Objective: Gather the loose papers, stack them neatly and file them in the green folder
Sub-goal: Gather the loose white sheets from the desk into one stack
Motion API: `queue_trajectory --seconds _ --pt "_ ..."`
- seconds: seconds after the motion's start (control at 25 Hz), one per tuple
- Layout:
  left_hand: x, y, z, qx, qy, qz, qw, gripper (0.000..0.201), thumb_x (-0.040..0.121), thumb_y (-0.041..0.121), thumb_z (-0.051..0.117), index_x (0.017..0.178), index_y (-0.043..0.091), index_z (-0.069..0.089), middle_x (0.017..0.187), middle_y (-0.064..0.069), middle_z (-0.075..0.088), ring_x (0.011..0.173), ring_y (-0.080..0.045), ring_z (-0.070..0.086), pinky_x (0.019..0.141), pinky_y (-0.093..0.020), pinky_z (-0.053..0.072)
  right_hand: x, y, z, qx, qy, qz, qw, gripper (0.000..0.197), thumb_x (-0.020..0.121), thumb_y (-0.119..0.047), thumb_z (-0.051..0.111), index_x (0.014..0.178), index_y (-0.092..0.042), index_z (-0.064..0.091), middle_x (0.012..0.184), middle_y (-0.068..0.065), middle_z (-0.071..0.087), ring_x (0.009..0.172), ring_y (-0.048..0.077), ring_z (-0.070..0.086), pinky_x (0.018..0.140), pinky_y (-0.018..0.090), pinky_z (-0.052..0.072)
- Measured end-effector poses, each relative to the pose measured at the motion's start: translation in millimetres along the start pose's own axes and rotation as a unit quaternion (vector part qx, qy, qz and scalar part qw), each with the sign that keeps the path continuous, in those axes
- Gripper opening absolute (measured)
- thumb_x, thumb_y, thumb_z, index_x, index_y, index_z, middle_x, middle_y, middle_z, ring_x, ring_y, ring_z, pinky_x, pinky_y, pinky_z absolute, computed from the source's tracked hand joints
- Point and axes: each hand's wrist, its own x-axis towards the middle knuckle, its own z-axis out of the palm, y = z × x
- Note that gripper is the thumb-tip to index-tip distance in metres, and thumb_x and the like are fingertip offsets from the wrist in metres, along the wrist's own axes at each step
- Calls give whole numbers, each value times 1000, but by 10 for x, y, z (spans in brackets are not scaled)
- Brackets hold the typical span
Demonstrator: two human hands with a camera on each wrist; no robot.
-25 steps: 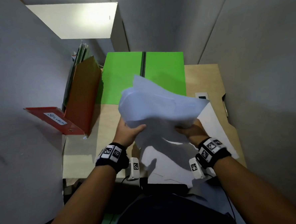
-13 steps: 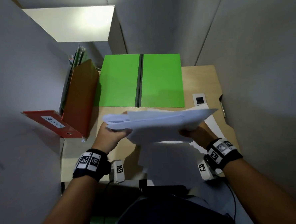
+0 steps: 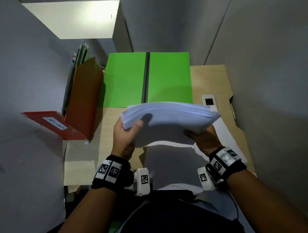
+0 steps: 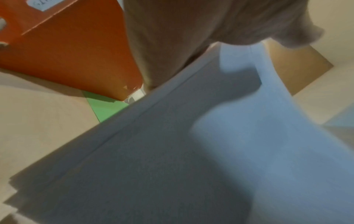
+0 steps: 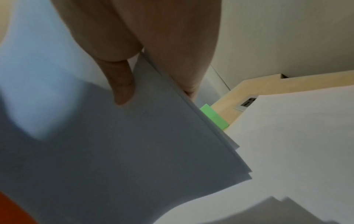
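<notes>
Both hands hold a stack of white paper sheets (image 3: pixel 169 120) in the air above the light wooden desk (image 3: pixel 210 80), just in front of the open bright green folder (image 3: pixel 127 80). The stack lies roughly flat, its long axis running left to right across the person's body, its right end tipped slightly lower. The left hand (image 3: pixel 125 136) pinches the stack's left edge, thumb on top and fingers underneath. The right hand (image 3: pixel 203 138) clamps the right edge, thumb (image 5: pixel 120 84) pressed on the sheet facing the wrist camera. The folder lies spread flat, its dark spine pointing away from the person. More white sheets (image 3: pixel 170 162) lie on the desk beneath the stack. An orange-red cardboard file box (image 3: pixel 83 100) stands left of the folder.
</notes>
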Motion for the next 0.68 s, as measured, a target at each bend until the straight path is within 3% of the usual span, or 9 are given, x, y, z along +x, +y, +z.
queue_trajectory --seconds 0.08,0.16,0.24,0.32,0.4,0.48,0.52,0.6,0.68 --pt "3 28 25 -4 49 29 998 68 74 60 63 97 -4 61 89 -13 62 80 -11 61 70 -24 47 -27 26 11 -26 -15 -2 1000 38 70 5 77 97 -14 60 90 -2 65 69 -18 60 66 4 47" --pt "34 -13 70 10 92 9 996 63 78 56 55 86 -6 60 80 -12 60 74 -17 56 67 -28 42 -59 117 37 -47 -39 19 998 38 72 3 76 100 -15 58 96 1 63 71 -19 59 64 0 43" --pt "89 -40 114 15 130 -45 990 43 80 51 62 69 9 56 63 2 54 64 -13 48 60 -26 36 -64 210 63 -48 -48 45 997 41 73 -1 77 104 -17 56 101 1 61 81 -4 62 64 -2 42" --pt "147 -68 124 18 139 -60 988 34 86 39 64 63 17 52 54 13 49 57 -6 44 55 -22 35 -49 240 93 -45 -41 64 996 43 74 -2 77 106 -19 54 102 1 60 87 12 58 62 -3 41" --pt "180 -74 134 17 128 -55 990 32 86 42 60 67 17 54 60 8 53 60 -7 46 55 -21 37 -27 258 113 -41 -33 54 997 40 75 -2 76 104 -19 55 101 2 62 87 14 59 68 4 47" --pt "163 -73 101 5 92 -39 995 42 81 54 54 79 13 59 78 -6 56 72 -14 49 61 -23 40 -9 274 128 -72 -19 55 996 24 77 -10 75 97 -13 63 99 12 68 92 22 64 83 30 55" --pt "166 -67 70 13 61 -27 998 46 78 56 53 86 12 60 85 -9 58 77 -15 51 64 -21 42 2 246 119 -94 -13 63 993 18 78 -14 74 91 -5 67 96 20 70 90 27 65 83 40 55" --pt "170 -77 -39 43 -5 -21 999 35 77 45 64 97 15 64 91 2 69 83 -8 61 70 -16 48 23 205 82 -107 -10 75 991 22 76 -16 73 81 4 65 84 24 68 78 23 62 74 42 53" --pt "172 -132 -152 88 -54 -54 993 30 76 17 80 104 20 67 92 13 77 87 -1 69 74 -17 53 30 152 49 -78 -20 70 994 16 73 -14 73 78 1 67 80 16 69 75 21 62 75 38 53"
